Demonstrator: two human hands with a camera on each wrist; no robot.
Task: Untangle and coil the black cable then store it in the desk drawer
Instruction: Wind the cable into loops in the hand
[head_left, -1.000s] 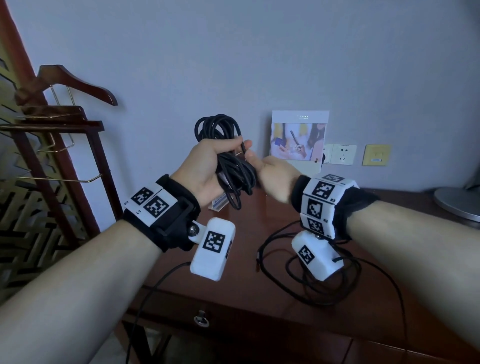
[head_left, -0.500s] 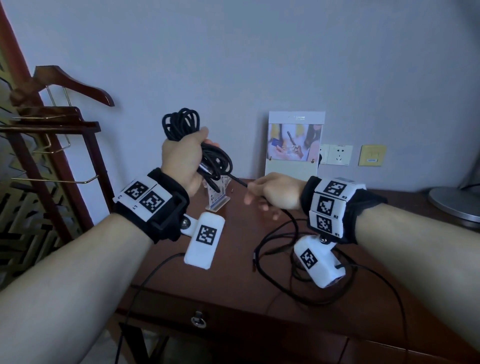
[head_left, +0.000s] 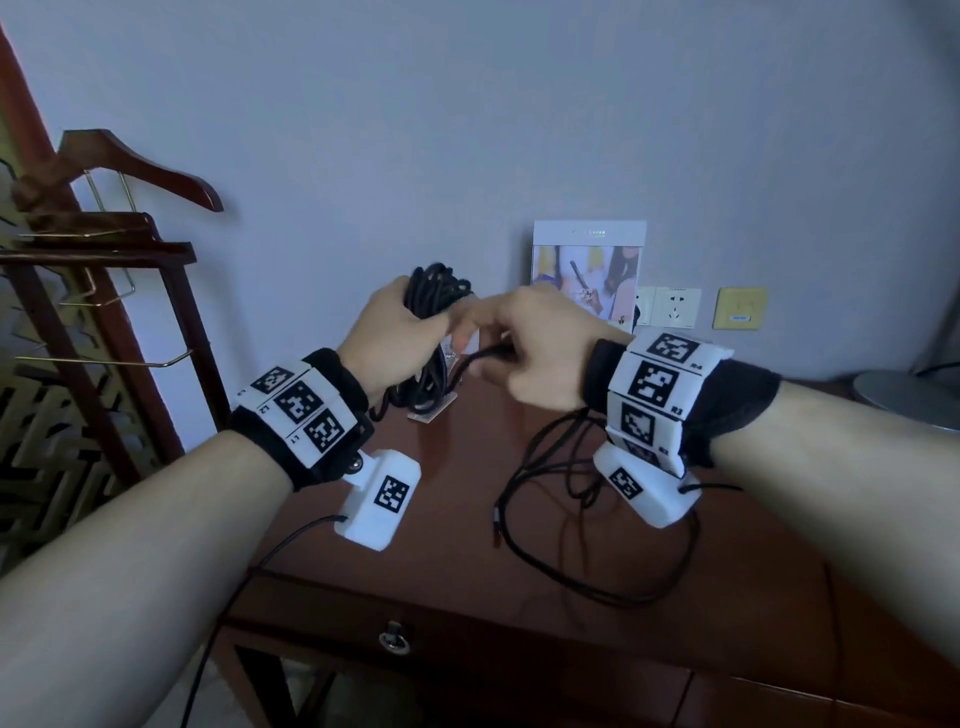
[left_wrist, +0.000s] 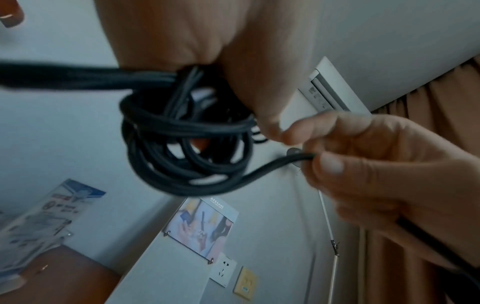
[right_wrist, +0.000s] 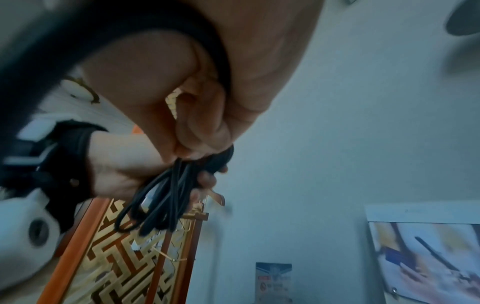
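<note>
My left hand grips a bundle of black cable loops above the back of the desk; the loops hang below the fist too. In the left wrist view the coil sits under my left fingers. My right hand is close beside it and pinches the free strand leading off the coil. The rest of the black cable lies in loose loops on the desk under my right wrist, its plug end near the middle. The drawer in the desk front is closed.
A wooden hanger rack stands left of the desk. A small card stand sits on the desk under my hands. On the wall are a picture card, a white socket and a yellow plate. A grey round base is at right.
My right hand rose from the desk and came back up against the coil with a strand. My left hand turned and brought the bundle toward the middle.
</note>
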